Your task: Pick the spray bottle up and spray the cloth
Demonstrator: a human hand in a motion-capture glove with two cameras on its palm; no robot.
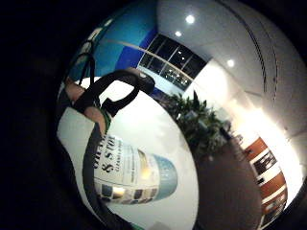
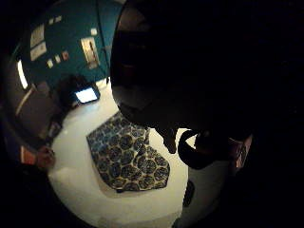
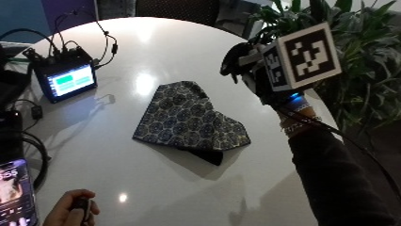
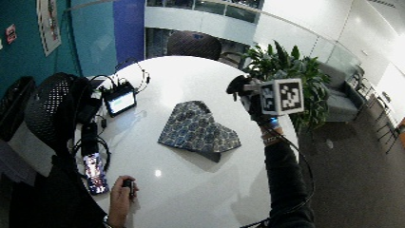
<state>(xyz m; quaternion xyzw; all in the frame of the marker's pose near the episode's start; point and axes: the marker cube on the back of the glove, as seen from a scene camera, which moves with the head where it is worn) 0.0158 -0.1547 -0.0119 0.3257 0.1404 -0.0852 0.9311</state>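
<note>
Round white table point(image 3: 188, 197) carrying a small monitor point(image 3: 66, 80) with a lit green screen and cables near its far left edge. Phone point(image 3: 13, 193) with a lit screen at the near left edge. Leafy plant point(image 3: 351, 70) standing just beyond the right rim. Dark chair point(image 4: 193, 45) across the table.

The outside view looks down close at the white table point(image 3: 188, 197). The wide view stands farther back and higher, sharing the patterned cloth point(image 4: 197, 128) at the table's middle. The palm views ride the hand at the table's 3 o'clock edge.

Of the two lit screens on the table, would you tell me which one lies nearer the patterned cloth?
The small monitor with the green display, standing just beyond the cloth; the phone lies at the table's edge, beside the bare hand.
</note>
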